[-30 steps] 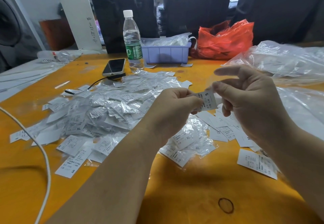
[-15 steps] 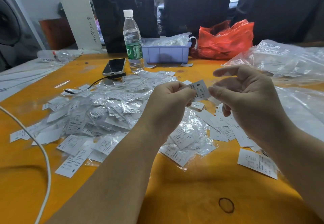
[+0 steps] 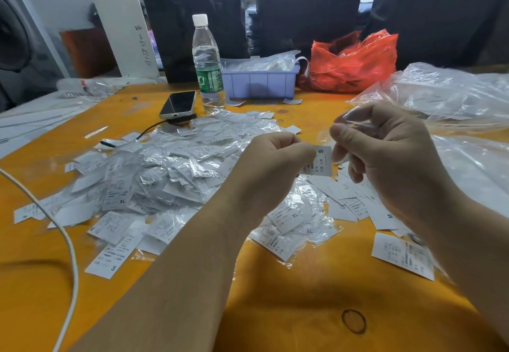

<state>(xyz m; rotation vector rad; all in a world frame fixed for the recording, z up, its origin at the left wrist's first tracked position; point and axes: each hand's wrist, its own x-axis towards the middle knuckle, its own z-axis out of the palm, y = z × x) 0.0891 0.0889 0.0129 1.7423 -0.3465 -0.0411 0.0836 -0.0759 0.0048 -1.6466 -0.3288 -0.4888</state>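
White S label [image 3: 321, 160] is pinched by the curled fingers of the left hand [image 3: 272, 164], its left part hidden under them. It is held in the air, in front and right of the bottle [image 3: 208, 67]. Clear sleeve [image 3: 355, 123], barely made out, is pinched between thumb and forefinger of the right hand [image 3: 385, 156]. Purple tray [image 3: 259, 84] just right of the bottle is filled with plastic-wrapped packets. Red bag [image 3: 355, 62] contents cannot be told.

Found on orange table [image 3: 275, 310]: label heap [image 3: 165, 169] centre left, phone [image 3: 178, 103], bottle [image 3: 208, 70], tub [image 3: 259, 84] upper middle, red bag [image 3: 355, 62], clear bags [image 3: 446, 95] right, cable [image 3: 68, 247] lower left.
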